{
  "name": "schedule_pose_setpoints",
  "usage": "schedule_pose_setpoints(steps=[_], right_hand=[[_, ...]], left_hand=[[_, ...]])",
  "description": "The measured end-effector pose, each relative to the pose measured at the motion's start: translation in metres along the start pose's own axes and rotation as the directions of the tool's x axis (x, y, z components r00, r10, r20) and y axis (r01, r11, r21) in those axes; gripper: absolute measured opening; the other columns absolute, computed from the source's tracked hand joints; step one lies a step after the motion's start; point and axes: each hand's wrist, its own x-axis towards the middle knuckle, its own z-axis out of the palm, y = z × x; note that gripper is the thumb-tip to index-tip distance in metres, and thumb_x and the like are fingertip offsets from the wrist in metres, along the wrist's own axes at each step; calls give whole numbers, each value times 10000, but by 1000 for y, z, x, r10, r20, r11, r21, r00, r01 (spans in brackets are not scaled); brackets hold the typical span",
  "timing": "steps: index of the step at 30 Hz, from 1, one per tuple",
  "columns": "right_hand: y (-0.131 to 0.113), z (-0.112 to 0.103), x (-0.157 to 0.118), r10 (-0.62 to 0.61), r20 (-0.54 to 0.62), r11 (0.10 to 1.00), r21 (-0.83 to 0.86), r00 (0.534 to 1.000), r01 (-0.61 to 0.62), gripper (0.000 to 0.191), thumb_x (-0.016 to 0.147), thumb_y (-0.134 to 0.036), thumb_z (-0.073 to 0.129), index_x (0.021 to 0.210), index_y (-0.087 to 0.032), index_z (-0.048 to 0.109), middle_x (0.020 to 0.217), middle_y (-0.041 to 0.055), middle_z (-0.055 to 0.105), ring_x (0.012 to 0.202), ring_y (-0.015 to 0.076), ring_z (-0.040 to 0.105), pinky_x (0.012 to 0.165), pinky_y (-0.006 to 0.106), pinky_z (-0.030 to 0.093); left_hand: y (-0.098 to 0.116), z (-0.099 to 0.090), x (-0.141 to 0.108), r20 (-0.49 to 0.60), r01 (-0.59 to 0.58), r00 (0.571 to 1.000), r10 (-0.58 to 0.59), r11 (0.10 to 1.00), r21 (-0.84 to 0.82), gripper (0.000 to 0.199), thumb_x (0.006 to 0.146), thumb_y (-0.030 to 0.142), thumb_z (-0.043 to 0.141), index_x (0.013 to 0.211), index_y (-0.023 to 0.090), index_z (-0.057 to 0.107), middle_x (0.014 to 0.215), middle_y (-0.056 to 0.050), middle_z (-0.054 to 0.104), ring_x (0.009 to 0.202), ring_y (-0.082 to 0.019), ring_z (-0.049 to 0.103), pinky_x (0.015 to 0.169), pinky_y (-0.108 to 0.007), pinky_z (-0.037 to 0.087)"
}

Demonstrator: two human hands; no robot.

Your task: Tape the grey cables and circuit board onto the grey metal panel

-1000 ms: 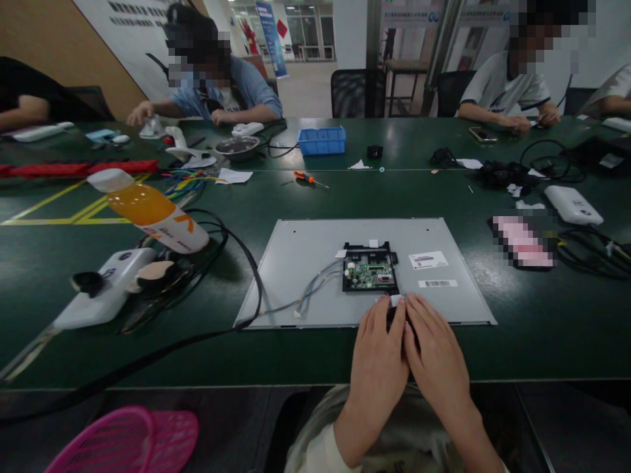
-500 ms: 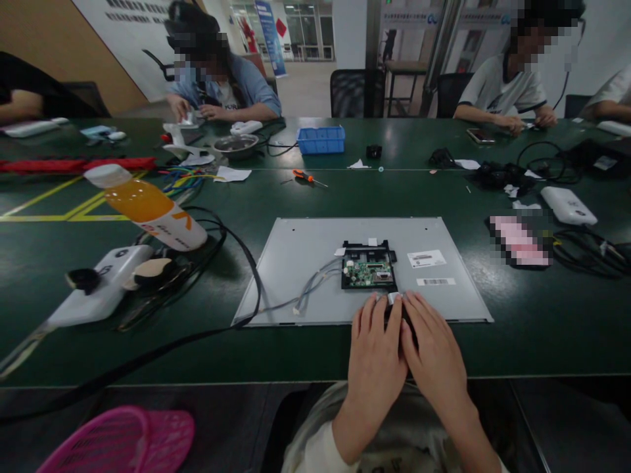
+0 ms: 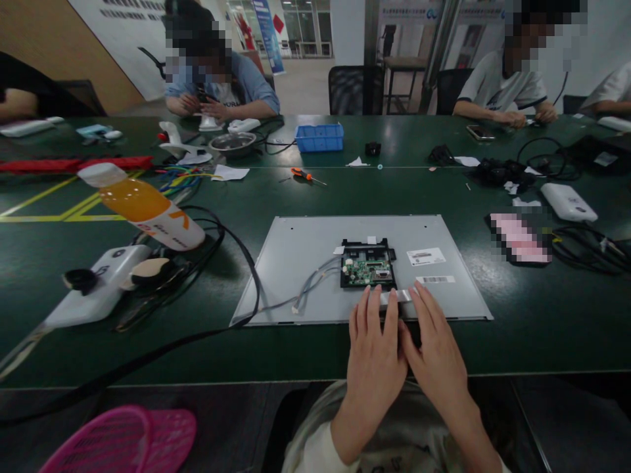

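Grey panel (image 3: 315, 240) partly beneath left hand (image 3: 376, 348) and right hand (image 3: 440, 338), fingers partly spread around dark part (image 3: 413, 332), cannot tell how firmly; could knock circuit board (image 3: 365, 271) by slipping.

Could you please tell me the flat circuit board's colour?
The flat circuit board is green, in the head view.

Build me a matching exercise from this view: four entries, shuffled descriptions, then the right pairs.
1. Circuit board
2. Left hand and right hand
3. Screwdriver
4. Bottle

A. Side by side at the near edge of the grey panel
B. White-capped, left of the panel
C. Green, on the panel
D. Orange and black, beyond the panel

Pairs: 1-C; 2-A; 3-D; 4-B
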Motion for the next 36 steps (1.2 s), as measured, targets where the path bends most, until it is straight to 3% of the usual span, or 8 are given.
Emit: schedule_pose_setpoints(steps=[4,11,17,23,29,36], right_hand=[[0,-2,0,30,-31,997,70,999,-27,545,953,-284,402,1479,-197,292,1539,107,330,1413,231,315,1124,457,359],[2,-1,1,45,-99,993,114,994,-33,547,929,-264,418,1465,-217,319,1500,114,393,1380,259,362,1107,525,349],[3,0,0,29,-112,999,40,993,-25,503,928,-273,429,1424,-215,370,1466,128,435,1346,266,403,1100,547,330],[6,2,1,2,-59,1000,-25,998,-3,457,928,-278,426,1378,-200,436,1455,130,448,1366,292,371,1103,559,320],[5,0,1,10,-61,1000,27,998,-9,484,928,-269,434,1407,-206,410,1472,115,432,1390,279,343,1099,537,358],[11,-26,6,-81,-262,993,59,962,100,342,903,-176,478,1211,-254,604,1341,63,567,1306,246,472,1077,481,416]], left_hand=[[0,-2,-1,-26,0,1000,0,1000,2,607,905,148,476,1481,176,287,1534,-156,276,1445,-318,205,1117,-538,319],[1,-3,-1,-70,-1,998,2,1000,9,623,899,177,505,1478,169,277,1519,-169,308,1427,-323,251,1101,-539,333],[-1,-2,0,-30,46,999,-46,999,15,600,908,200,498,1470,151,292,1516,-174,326,1410,-307,300,1092,-528,335],[-2,0,0,16,17,1000,-17,999,27,516,922,204,463,1427,138,377,1408,-119,509,1378,-297,362,1116,-525,290],[-2,-2,-1,22,-2,1000,1,1000,20,513,931,192,452,1435,146,368,1434,-90,493,1394,-283,341,1129,-514,274],[-5,-6,-2,29,-20,999,24,991,-132,544,935,182,455,1459,174,306,1436,-93,488,1408,-254,319,1140,-510,270]])
